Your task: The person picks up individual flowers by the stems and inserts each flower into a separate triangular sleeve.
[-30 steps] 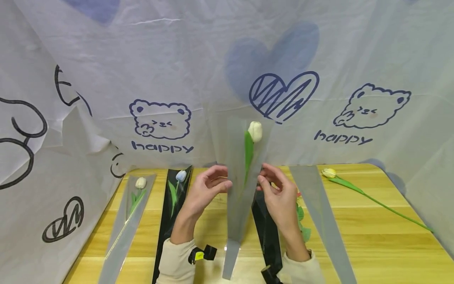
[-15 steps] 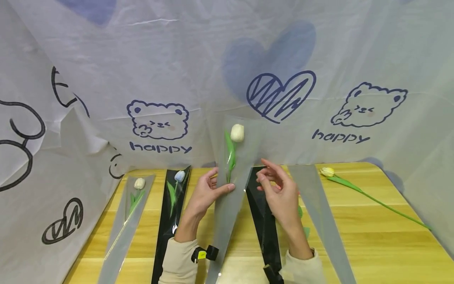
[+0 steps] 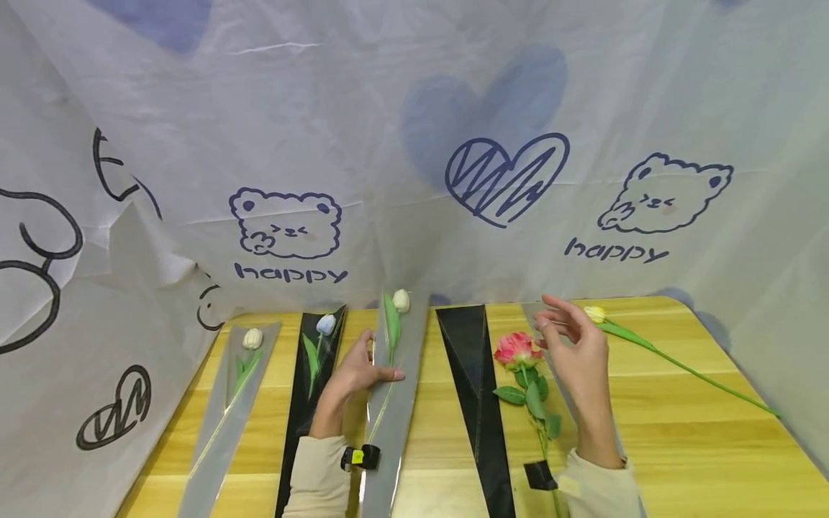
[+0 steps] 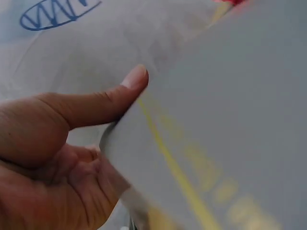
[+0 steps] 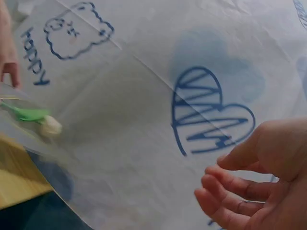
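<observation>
In the head view my left hand (image 3: 350, 378) holds a grey see-through flower sleeve (image 3: 395, 417) by its left edge, thumb on the front. Inside the sleeve is a white tulip (image 3: 401, 301) with a green leaf. The left wrist view shows the thumb on the edge of the sleeve (image 4: 230, 110); the fingers are partly hidden behind it. My right hand (image 3: 576, 360) is in the air with loosely bent fingers and nothing in them. It hovers right of a pink rose (image 3: 518, 350), over a flat grey sleeve (image 3: 532, 312) that it partly covers.
Left on the wooden table (image 3: 699, 460) lie a grey sleeve with a white tulip (image 3: 252, 339) and a black sleeve with a blue tulip (image 3: 326, 324). A black sleeve (image 3: 479, 403) lies in the middle. A yellow tulip (image 3: 594, 314) lies at right. A printed cloth (image 3: 414, 237) hangs behind.
My left hand has brought the sleeve with the white tulip down and left towards the table. The right hand has let go of it and moved right, uncovering the pink rose.
</observation>
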The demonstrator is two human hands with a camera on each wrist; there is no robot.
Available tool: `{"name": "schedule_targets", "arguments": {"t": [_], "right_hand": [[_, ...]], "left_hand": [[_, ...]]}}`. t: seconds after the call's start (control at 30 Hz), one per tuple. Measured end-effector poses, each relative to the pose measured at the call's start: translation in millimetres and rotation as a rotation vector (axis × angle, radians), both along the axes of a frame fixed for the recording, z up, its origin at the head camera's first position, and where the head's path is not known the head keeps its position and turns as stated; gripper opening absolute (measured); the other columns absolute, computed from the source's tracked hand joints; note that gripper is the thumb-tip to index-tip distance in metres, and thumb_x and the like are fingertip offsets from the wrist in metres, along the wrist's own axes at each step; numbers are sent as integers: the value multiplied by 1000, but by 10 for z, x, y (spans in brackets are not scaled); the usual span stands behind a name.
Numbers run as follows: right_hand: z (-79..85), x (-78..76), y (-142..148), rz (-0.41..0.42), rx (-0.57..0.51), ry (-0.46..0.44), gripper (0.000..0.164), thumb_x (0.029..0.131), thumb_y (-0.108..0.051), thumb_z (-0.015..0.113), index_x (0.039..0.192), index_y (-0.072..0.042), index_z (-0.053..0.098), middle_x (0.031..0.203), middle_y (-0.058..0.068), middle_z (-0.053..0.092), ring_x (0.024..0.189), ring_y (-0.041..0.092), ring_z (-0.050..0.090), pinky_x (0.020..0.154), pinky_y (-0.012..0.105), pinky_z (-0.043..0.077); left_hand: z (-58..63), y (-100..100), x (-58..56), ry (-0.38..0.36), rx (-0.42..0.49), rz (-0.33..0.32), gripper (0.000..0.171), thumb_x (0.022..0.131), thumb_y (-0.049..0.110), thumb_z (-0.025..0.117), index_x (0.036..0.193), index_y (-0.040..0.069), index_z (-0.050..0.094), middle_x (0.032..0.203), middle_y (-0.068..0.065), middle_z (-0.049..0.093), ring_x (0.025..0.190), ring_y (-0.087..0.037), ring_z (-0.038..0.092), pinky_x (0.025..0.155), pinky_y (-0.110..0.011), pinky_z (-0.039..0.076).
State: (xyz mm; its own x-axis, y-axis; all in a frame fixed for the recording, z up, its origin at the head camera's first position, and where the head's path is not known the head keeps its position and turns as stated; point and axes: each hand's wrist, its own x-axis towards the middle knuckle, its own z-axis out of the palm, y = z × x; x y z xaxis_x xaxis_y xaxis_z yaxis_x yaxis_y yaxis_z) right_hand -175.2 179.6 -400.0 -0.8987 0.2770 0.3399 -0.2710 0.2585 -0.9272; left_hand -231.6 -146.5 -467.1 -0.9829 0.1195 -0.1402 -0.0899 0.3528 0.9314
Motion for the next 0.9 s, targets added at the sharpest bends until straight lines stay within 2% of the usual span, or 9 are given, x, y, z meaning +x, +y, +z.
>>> {"name": "schedule_targets", "arguments": {"t": [0.1,0.2,0.33,0.43,0.6,0.67,0.77,0.83,0.9], "right_hand": [[-23,-7,105,-20,59,-79,32,101,-4,63,133,-3,65,114,23,69,88,3,66,71,23,58],[-56,-11,191,-22,148,-172,32,101,-6,64,133,-2,65,115,23,69,92,13,69,69,21,57],[-103,-8,273,-8,262,-267,32,101,-10,64,131,1,64,115,23,68,97,31,70,67,21,55],[-139,-12,303,-6,306,-304,29,101,-11,64,127,1,66,114,22,68,96,34,70,67,23,54],[-197,-34,320,6,343,-336,22,101,-11,64,120,1,69,113,22,69,99,35,68,72,31,54],[-218,-41,325,16,357,-345,22,101,-11,64,118,1,69,112,21,69,100,35,67,74,36,55],[-249,-45,340,26,383,-368,20,101,-11,63,116,1,70,108,19,69,97,34,66,75,40,54],[-272,-44,357,36,406,-392,20,101,-11,63,114,1,70,105,17,68,92,31,65,72,39,53],[-295,-42,375,46,418,-416,19,101,-11,63,113,2,70,102,15,68,87,28,64,69,37,51]], "left_hand": [[-84,11,-12,34,-107,31,67,73,-1,91,120,-1,44,101,-20,61,85,-31,62,72,-42,54],[-131,23,-11,65,-271,80,69,71,8,95,119,1,46,99,-17,60,85,-31,60,71,-44,52],[-115,23,17,65,-516,129,70,71,23,97,119,5,49,94,-13,61,83,-30,60,69,-47,49],[-63,17,46,56,-624,159,74,75,32,94,128,3,52,97,-16,65,85,-33,63,70,-52,49],[29,109,50,185,-638,198,69,86,30,86,139,0,55,117,-25,61,103,-44,62,77,-59,52],[43,222,29,239,-594,151,54,91,25,82,132,-3,60,114,-25,63,101,-42,63,77,-55,53],[23,487,-42,239,-527,37,37,97,25,74,118,-5,68,102,-19,69,83,-29,65,70,-43,54],[-9,700,-109,189,-503,-36,37,102,28,67,109,-8,69,91,-21,69,69,-25,61,63,-39,52],[-62,917,-184,163,-538,-54,44,103,33,65,111,-10,66,93,-23,68,72,-27,61,65,-40,52]]}}
